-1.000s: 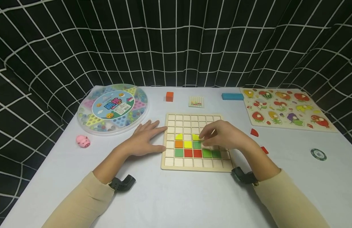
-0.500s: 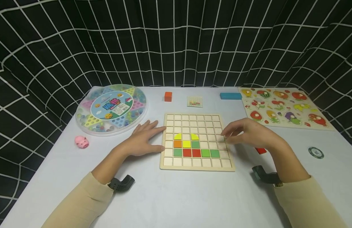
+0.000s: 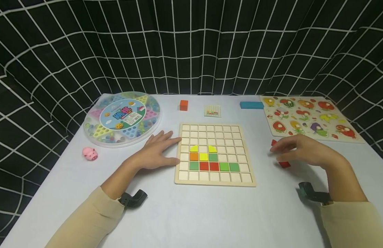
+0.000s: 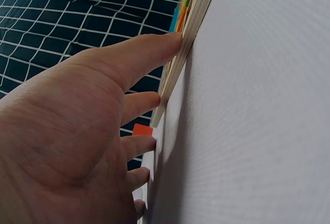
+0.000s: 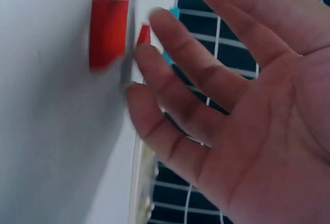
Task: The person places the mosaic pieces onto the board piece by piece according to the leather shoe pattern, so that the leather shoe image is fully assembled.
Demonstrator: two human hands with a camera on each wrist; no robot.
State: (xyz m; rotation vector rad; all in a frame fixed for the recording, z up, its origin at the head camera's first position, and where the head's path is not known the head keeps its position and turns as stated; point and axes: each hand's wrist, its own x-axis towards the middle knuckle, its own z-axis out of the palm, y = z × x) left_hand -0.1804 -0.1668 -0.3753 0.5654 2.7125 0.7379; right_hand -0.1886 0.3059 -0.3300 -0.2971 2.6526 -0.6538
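Where grid curtain (image 3: 191,44) hangs, white table (image 3: 191,213)

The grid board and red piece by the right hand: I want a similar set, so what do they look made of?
The board looks like pale unfinished wood: light tan, matte, with a raised frame and a layered edge in the left wrist view. The red piece is likely painted wood: flat, even colour, crisp edges, no gloss; plastic cannot be ruled out.
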